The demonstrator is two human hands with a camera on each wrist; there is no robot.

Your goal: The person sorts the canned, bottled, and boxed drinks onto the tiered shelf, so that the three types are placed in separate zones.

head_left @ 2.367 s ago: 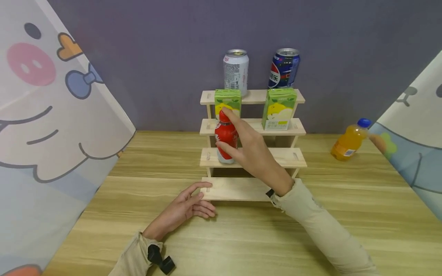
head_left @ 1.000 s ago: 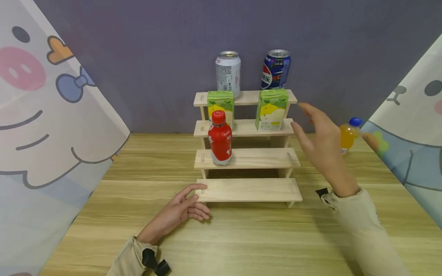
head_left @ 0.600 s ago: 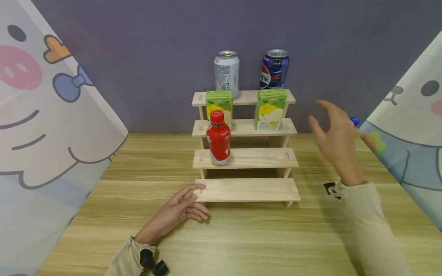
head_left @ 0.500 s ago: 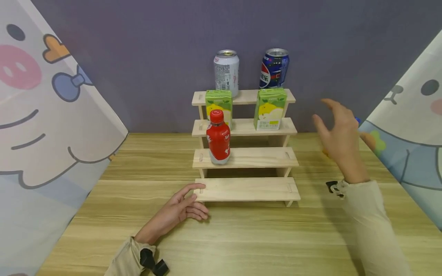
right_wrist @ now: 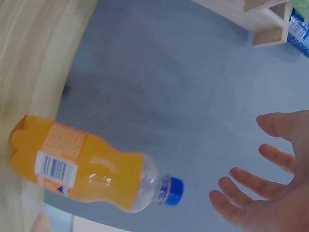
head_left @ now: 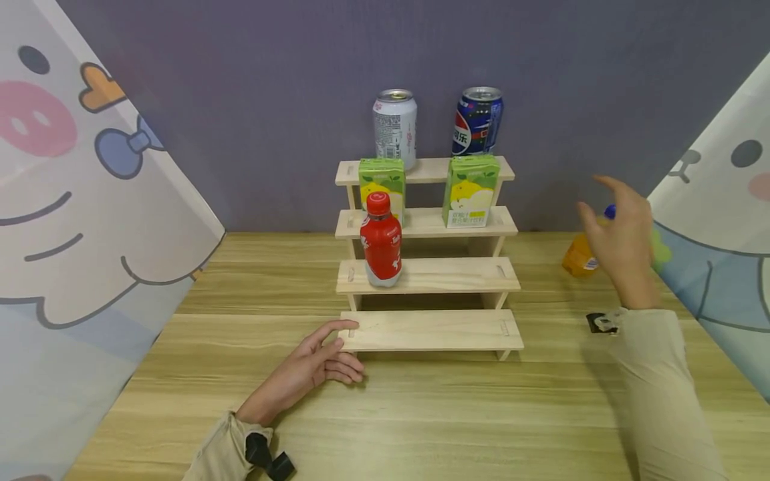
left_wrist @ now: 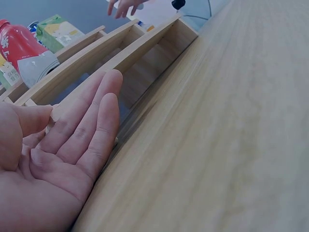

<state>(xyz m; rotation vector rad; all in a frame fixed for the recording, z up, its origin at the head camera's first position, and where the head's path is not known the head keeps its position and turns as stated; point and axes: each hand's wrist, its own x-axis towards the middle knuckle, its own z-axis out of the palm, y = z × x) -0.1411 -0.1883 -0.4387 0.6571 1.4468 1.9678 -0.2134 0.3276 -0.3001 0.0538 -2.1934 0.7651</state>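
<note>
My left hand (head_left: 319,361) holds the left end of the lowest step of a four-step wooden display stand (head_left: 439,331), index finger on top and thumb at the corner. Its other fingers lie loose below the board. Over at the right, my right hand (head_left: 625,240) is in the air, thumb and fingers spread around nothing. Just beyond it stands a bottle of orange drink (right_wrist: 96,164) with a blue cap, partly hidden by the hand in the head view. In the right wrist view a gap shows between cap and fingertips. A red bottle (head_left: 381,244) stands on the second step's left.
Two green juice cartons (head_left: 472,192) stand on the third step. A white can (head_left: 395,130) and a blue Pepsi can (head_left: 479,122) are on the top step. A dark wall (head_left: 289,133) rises behind the wooden table (head_left: 421,421), with cartoon-printed panels (head_left: 108,227) at both sides.
My right hand has let go of the red bottle on the second step and moved right, to beside the orange drink bottle. The left hand stays at the stand's lowest step.
</note>
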